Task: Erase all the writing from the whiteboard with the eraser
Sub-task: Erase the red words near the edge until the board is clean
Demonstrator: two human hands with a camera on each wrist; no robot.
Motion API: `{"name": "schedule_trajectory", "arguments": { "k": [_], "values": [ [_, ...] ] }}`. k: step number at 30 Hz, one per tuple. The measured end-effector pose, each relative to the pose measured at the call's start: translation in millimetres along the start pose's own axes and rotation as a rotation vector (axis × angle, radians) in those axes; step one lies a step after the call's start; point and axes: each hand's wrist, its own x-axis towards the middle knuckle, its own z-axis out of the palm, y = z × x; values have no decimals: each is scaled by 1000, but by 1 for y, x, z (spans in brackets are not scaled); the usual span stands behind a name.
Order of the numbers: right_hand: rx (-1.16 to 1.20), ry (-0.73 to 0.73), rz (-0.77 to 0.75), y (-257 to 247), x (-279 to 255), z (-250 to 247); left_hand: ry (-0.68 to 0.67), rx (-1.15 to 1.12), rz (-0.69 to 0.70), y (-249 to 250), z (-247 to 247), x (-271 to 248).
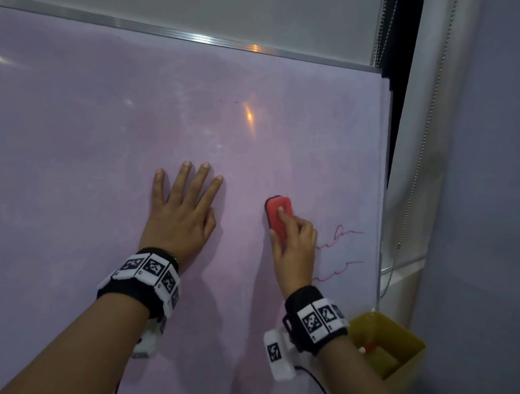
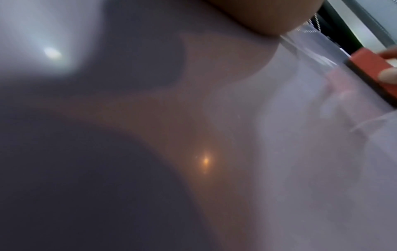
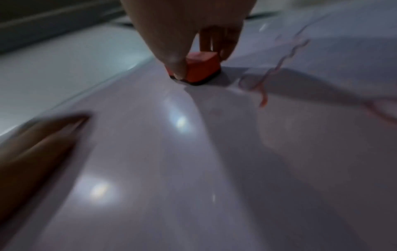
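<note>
The whiteboard fills most of the head view, with faint pink smears across it. Red scribbled writing sits near its right edge, just right of my right hand. My right hand grips a red eraser with a dark felt base and holds it against the board; the right wrist view shows the eraser pinched between thumb and fingers, with the writing to its right. My left hand lies flat on the board with fingers spread, left of the eraser. The eraser shows at the right edge of the left wrist view.
A yellow box with a marker inside hangs at the board's lower right corner. A bead chain and a window frame run down beside the board's right edge. The metal frame bounds the board's top.
</note>
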Motion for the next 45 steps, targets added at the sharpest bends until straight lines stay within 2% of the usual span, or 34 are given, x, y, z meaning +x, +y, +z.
{"name": "schedule_trajectory", "arguments": {
  "k": [2,3,4,6,7,8,10,13,14,15,16,20,23,25,27,29,31,34,36,39,41,43,45],
  "values": [
    [-43,-37,-50,11,-2,-4,-10,0,0,0,-1,0],
    [-49,-11,-21,20,4,-8,-12,6,2,0,-1,0],
    [-42,34,65,28,11,-12,-17,8,4,0,-1,0],
    [4,108,351,38,23,-15,-20,9,10,0,-1,1],
    [8,125,445,37,25,-12,-17,11,12,0,-1,1],
    [-8,131,445,30,21,-8,-16,10,14,0,-1,1],
    [-27,72,221,10,-2,-1,-21,6,14,1,-2,2],
    [-137,-152,-166,3,-56,0,-35,1,0,1,-2,0],
    [-170,-172,-216,15,-63,-6,-41,-3,-7,1,-2,0],
    [-171,-163,-194,31,-62,-12,-43,-5,-13,1,-2,0],
    [-134,-134,-81,47,-55,-18,-44,-4,-14,1,-2,0],
    [-95,62,525,135,8,-47,-40,7,-11,0,-2,0],
    [-58,150,762,173,46,-63,-59,2,-18,2,-3,0],
    [-77,175,822,165,48,-56,-75,5,-21,2,-3,1],
    [-111,174,672,127,29,-39,-79,9,-26,2,-3,0],
    [-85,115,361,77,-13,-18,-84,5,-30,3,-4,0],
    [-81,-7,119,38,-60,-5,-88,-1,-32,3,-6,0],
    [-62,-57,-12,41,-74,-8,-86,-2,-34,4,-7,1],
    [-45,-10,103,68,-50,-19,-82,2,-24,3,-7,0],
    [-44,91,485,120,1,-41,-63,15,-16,2,-4,0],
    [-52,142,655,141,27,-54,-59,21,-12,2,-3,1],
    [-71,156,727,136,31,-51,-61,17,-9,2,-3,1],
    [-91,150,645,105,7,-34,-77,13,-13,3,-4,1]
  ]
}}
